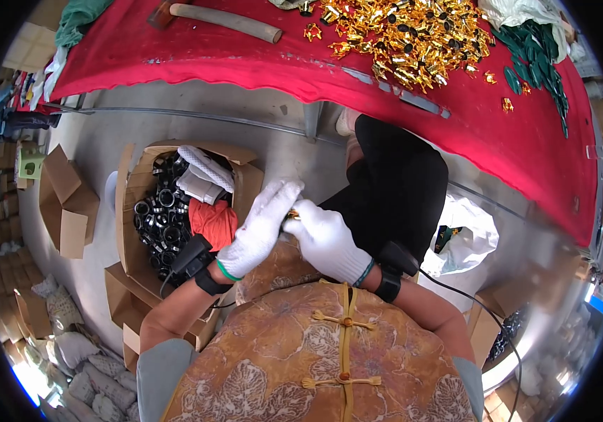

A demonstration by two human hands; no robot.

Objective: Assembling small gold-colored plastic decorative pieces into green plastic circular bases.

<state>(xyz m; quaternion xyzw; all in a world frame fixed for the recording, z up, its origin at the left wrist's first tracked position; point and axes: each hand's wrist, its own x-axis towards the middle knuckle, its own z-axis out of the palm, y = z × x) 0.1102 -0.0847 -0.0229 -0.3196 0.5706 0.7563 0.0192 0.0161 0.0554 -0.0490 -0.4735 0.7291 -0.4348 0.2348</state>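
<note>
My left hand (262,221) and my right hand (329,239), both in white knit gloves, meet in front of my chest. Between them a bit of a small shiny gold piece (292,214) shows, with something dark beside it; the gloves cover the rest. The right fingers are curled and pinch the piece. Pressed together, the left fingers close in from the other side. More gold pieces (414,35) lie heaped on the red-covered table (196,67) beyond my hands, some with black round parts among them.
A carton (127,211) at the left holds black rings (168,211), an orange-red cloth (211,224) and pale gloves. A hammer (227,22) and dark green flat pieces (537,60) lie on the table. A white bag (480,235) stands at the right. A black cable (488,309) trails from my right wrist.
</note>
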